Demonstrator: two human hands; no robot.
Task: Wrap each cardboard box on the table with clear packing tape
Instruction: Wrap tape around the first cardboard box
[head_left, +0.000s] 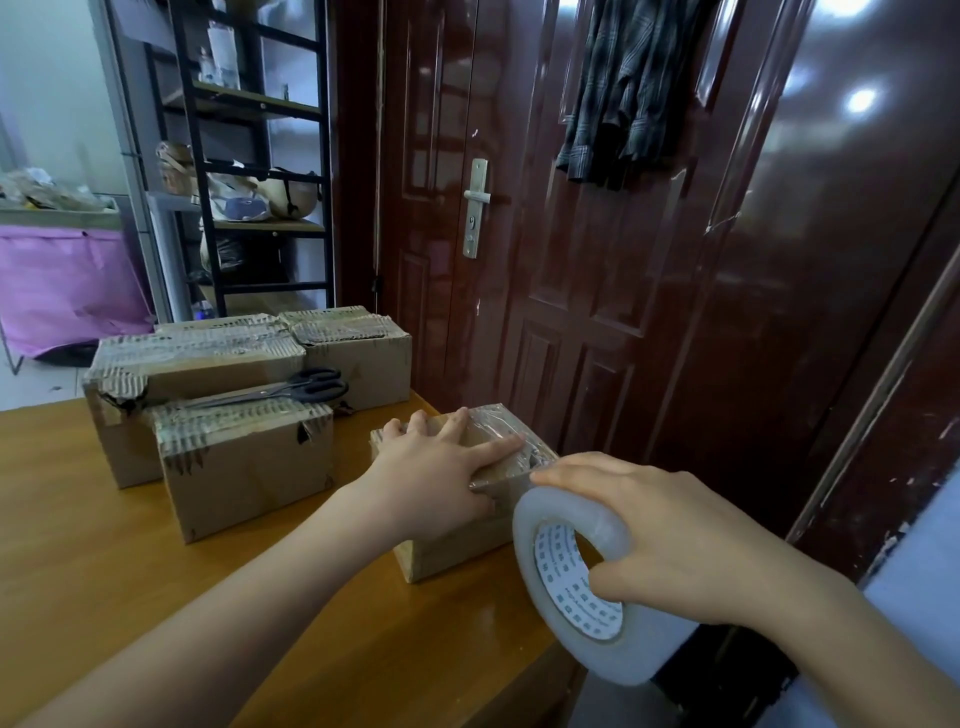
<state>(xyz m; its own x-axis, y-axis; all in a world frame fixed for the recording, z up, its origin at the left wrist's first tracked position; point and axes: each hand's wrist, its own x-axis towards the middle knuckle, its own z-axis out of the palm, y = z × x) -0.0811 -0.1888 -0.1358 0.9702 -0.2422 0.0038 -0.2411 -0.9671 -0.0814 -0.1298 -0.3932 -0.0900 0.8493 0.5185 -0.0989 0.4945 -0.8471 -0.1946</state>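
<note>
A small cardboard box (457, 545) sits near the right edge of the wooden table (156, 597), with clear tape across its top and right side. My left hand (441, 462) presses flat on its top, fingers spread and straight. My right hand (675, 545) grips a large roll of clear packing tape (576, 587) just right of the box, thumb through the core, fingers over the rim. A strip of tape runs from the roll onto the box. Three larger boxes stand behind: one in front (244, 462), one at the left (171, 364), one at the back (358, 353).
Black scissors (291, 389) lie on top of the front box. A dark red door (571, 234) with a metal handle stands close behind the table's right edge. A black shelf rack (249, 156) and a pink-covered table (67, 280) are at the far left.
</note>
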